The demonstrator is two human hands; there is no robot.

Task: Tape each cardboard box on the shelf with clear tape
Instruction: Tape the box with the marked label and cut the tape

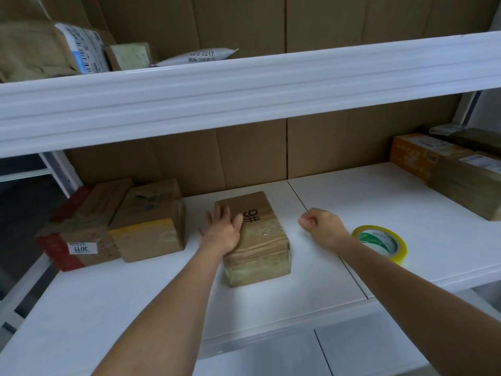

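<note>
Left hand (222, 232) lies flat, fingers straight and spread, on the left part of the top of the small cardboard box (254, 237) marked "9#"; glossy clear tape shows across the box top just right of that hand. Right hand (322, 226) is curled into a loose fist with nothing visibly in it, held over the white shelf (135, 299) to the right of the box, not touching the box. The two hands are apart, box top between them. Tape roll (379, 244), yellow rim with a green and white core, lies flat on the shelf just right of the right wrist. Left of the left hand, a box with a yellow front edge (150, 221) sits near, and past it a box with red tape and a "3011" label (81, 229), the two touching. Far to the right of the right hand, a group of larger boxes (455, 169) at the shelf end. Above both hands, an upper shelf (244, 85) carrying parcels (81, 50).
</note>
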